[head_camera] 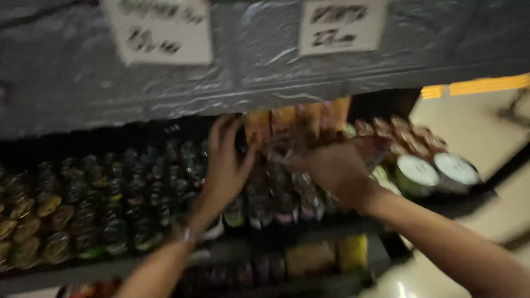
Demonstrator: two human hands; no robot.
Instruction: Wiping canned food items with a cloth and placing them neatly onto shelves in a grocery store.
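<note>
My left hand point(223, 165) reaches into a dark shop shelf, fingers spread over rows of small jars point(165, 182). My right hand point(331, 168) is beside it, fingers curled around a blurred clear packet point(367, 149) in front of orange packets point(287, 118) at the back of the shelf. The frame is blurred by motion, so the grip is hard to read. A bracelet sits on my left wrist point(187, 234).
A grey plastic-covered shelf edge point(248, 66) with two white paper labels point(342, 25) hangs above. White-lidded tubs point(436, 171) stand at the right end. Yellow and dark packets point(353, 251) fill the lower shelf. Pale floor point(475, 127) lies to the right.
</note>
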